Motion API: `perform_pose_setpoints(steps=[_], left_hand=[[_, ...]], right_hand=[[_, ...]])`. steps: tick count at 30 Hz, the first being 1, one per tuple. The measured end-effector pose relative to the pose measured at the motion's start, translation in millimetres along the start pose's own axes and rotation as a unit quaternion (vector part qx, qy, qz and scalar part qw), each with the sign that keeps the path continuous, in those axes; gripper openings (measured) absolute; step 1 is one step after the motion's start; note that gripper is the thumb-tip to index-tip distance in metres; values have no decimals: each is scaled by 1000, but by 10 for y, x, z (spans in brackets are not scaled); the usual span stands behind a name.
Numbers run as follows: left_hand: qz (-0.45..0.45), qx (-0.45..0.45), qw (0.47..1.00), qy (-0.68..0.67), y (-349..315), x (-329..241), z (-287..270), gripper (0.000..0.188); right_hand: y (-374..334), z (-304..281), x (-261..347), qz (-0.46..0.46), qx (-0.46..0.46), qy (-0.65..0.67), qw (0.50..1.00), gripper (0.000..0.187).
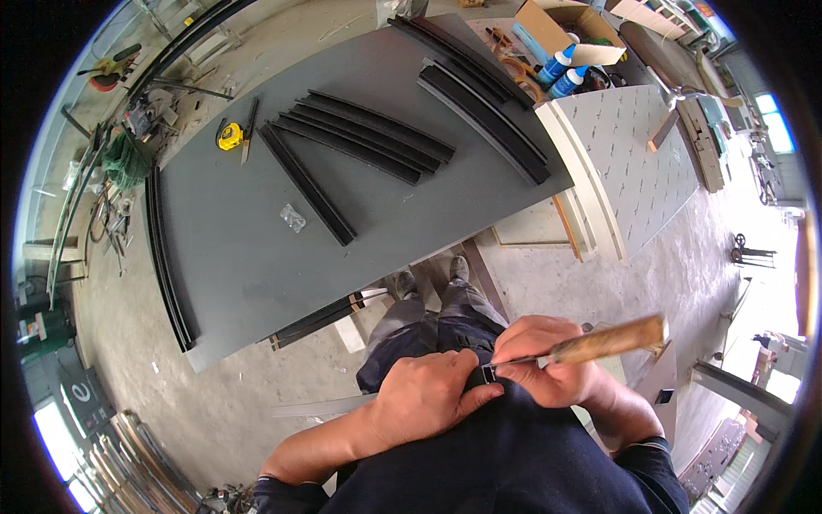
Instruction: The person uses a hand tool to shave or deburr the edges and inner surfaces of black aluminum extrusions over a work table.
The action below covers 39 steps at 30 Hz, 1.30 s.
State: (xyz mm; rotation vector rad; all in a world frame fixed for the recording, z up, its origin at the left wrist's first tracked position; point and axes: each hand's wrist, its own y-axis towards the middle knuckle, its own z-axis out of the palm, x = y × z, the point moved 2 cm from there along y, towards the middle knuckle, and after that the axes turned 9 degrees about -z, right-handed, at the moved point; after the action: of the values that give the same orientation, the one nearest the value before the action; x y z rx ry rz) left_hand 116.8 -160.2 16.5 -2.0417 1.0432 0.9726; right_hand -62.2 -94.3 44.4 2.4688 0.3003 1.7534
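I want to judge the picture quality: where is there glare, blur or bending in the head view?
Head view: daylight glare burns out the right rim; the dark board's straight edges bow from fisheye bending; the wooden tool handle looks slightly blurred; both hands are evenly lit.

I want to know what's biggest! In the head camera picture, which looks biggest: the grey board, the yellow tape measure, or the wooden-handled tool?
1. Grey board, by far.
2. Wooden-handled tool in the right hand; being near the camera makes it look bigger.
3. Yellow tape measure.
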Motion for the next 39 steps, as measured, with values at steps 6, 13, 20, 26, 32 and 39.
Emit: perform_pose_setpoints(steps=[6,13,20,26,32,39], left_hand=[[-7,17,999,37,-39,49,-50,36],[-24,27,996,82,46,51,-125,38],[-25,7,997,75,145,71,-161,44],[-3,-1,999,49,285,5,-271,41],[-10,1,998,61,309,15,-277,38],[10,-3,997,73,260,70,-260,35]], right_hand=[[56,118,72,-54,31,-98,993,16],[-69,34,-53,-40,9,18,999,22],[-6,-14,-107,-78,32,25,996,18],[32,-114,-224,8,-77,42,996,16],[171,-137,-270,-104,24,-36,994,20],[-13,-55,-251,-99,50,-1,994,22]])
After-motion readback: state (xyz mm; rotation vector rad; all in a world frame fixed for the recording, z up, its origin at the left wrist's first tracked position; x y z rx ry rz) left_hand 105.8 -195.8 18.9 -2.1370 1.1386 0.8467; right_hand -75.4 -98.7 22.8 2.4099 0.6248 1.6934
